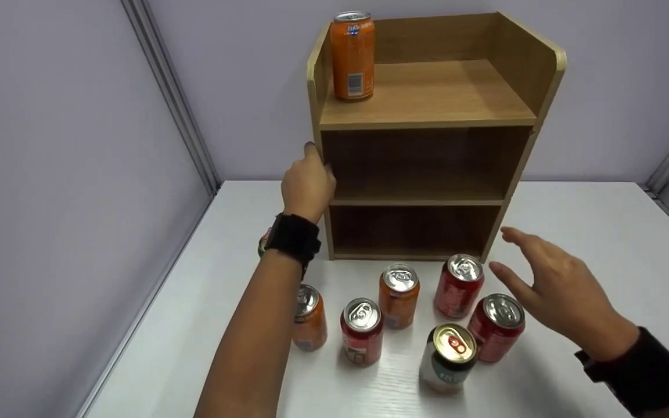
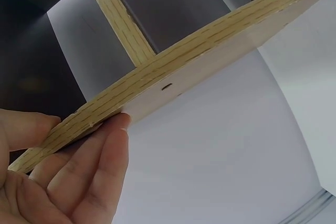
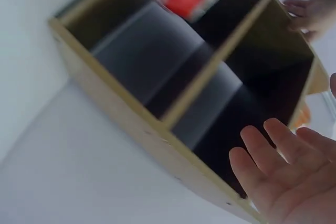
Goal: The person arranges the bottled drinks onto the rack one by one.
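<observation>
A wooden shelf unit [image 1: 427,110] with three levels stands on the white table [image 1: 590,232]. An orange can [image 1: 352,55] stands on its top level at the left. My left hand [image 1: 308,183] grips the front edge of the shelf's left side panel [image 2: 184,72]; in the left wrist view the thumb and fingers [image 2: 89,166] pinch that edge. My right hand [image 1: 543,278] hovers open, fingers spread, by the shelf's lower right corner, above the rightmost red can [image 1: 497,327], touching nothing. Its straight fingers [image 3: 283,166] show before the shelf [image 3: 157,129].
Several upright cans stand before the shelf: orange [image 1: 309,316] partly behind my left forearm, red [image 1: 362,331], orange [image 1: 399,296], red [image 1: 458,285], and a gold-topped one [image 1: 448,357]. Another can [image 1: 262,244] peeks from behind my left wrist. Grey walls enclose the table.
</observation>
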`<state>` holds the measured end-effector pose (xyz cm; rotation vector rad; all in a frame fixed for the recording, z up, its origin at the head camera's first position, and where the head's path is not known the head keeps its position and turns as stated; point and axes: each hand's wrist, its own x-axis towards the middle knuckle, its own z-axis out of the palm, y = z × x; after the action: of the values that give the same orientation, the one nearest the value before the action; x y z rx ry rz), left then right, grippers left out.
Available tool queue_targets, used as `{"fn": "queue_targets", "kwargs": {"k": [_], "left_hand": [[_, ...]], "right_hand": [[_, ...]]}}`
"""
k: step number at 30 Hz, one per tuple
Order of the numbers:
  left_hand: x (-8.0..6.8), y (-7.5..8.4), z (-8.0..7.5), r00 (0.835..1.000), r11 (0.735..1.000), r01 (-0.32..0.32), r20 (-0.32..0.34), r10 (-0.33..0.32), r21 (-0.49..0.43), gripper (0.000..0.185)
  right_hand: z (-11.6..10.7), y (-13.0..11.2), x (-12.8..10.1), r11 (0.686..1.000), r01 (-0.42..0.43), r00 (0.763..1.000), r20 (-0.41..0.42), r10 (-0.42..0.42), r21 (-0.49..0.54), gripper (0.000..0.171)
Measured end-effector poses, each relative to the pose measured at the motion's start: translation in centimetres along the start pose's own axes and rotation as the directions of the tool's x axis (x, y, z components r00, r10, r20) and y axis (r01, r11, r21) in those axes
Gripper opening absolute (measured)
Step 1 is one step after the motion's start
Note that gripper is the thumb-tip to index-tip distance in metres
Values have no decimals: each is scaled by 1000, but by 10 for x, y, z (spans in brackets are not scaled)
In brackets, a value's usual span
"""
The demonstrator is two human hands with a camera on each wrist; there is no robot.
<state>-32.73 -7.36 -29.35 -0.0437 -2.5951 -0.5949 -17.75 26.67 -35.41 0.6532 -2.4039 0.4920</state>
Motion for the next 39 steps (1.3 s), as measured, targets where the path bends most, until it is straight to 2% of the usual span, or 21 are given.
{"fn": "queue_targets", "kwargs": {"k": [5, 10, 12, 17, 21, 29, 34, 39], "left_hand": [[0, -3, -3, 1000, 1000, 13, 5, -13, 1, 47], [1, -5, -6, 999, 999, 34, 13, -34, 7, 47], [1, -5, -7, 999, 999, 33, 18, -33, 12, 48], [2, -6, -8, 1000, 999, 27, 5, -27, 18, 48], [2, -8, -9, 999, 999, 41, -2, -41, 18, 47], [2, -5, -6, 999, 999, 43, 10, -43, 10, 47], [1, -2, -4, 1000, 1000, 21, 0, -21, -4, 45], [2, -1, -3, 1000, 1000, 28, 2, -28, 3, 46]], "right_hand": [[19, 1, -38, 995, -96, 990, 107, 94, 14, 50], [28, 1, -62, 985, -163, 976, 157, 152, 58, 48], [30, 0, -69, 983, -167, 974, 165, 154, 70, 56], [41, -3, -76, 977, -200, 959, 219, 179, 77, 88], [52, -6, -75, 966, -245, 948, 227, 222, 79, 93], [51, -7, -71, 952, -284, 951, 163, 264, 118, 82], [30, -3, -55, 967, -229, 971, 91, 220, 111, 82], [-7, -5, -16, 986, -141, 990, 7, 141, 91, 80]]}}
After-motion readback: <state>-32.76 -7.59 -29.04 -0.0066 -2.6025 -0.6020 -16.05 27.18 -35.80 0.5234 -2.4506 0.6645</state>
